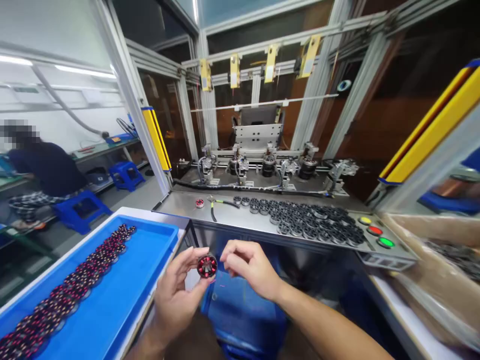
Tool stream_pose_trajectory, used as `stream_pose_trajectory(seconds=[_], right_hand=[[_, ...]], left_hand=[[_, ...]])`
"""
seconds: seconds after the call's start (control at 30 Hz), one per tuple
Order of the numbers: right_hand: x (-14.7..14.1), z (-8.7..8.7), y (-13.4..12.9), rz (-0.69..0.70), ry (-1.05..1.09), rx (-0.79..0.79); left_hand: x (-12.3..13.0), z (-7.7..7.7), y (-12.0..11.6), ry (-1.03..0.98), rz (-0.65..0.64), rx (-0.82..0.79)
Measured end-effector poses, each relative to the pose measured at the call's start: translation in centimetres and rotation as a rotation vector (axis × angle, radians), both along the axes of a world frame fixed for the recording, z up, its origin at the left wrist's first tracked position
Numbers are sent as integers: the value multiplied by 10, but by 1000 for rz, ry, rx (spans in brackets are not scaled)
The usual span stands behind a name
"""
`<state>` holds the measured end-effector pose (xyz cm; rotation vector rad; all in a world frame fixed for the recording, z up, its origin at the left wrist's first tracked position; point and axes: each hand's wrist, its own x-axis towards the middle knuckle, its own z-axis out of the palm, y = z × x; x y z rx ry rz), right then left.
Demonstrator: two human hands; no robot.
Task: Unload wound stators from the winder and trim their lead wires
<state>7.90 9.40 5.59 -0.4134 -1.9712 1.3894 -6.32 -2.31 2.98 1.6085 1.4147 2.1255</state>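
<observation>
My left hand (178, 290) grips a wound motor stator (207, 266) by its edge, between thumb and fingers. The stator is a round dark ring with red-pink coils, its face turned toward me. Just right of it is my right hand (249, 265), fingers curled and thumb against the index finger; whether a thin wire is pinched there cannot be made out. Beyond the hands, wire cutters (213, 204) with green and black handles lie on the metal bench (176, 202). One more red-wound stator (199, 203) sits left of them.
A blue tray (123, 280) at left holds rows of wound stators (82, 275). Many dark unwound cores (311, 220) cover the bench's right side, beside coloured buttons (375, 230). Winding machinery (268, 165) stands behind. A lined carton (431, 235) is at right; a seated person (48, 165) is far left.
</observation>
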Motion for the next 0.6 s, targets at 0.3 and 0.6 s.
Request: stream_pose_trajectory(seconds=[0.3, 0.6], right_hand=[[44, 1, -17, 300, -19, -563], [51, -23, 2, 463, -140, -711]], left_hand=[[35, 4, -3, -116, -258, -85], [34, -3, -8, -47, -267, -52]])
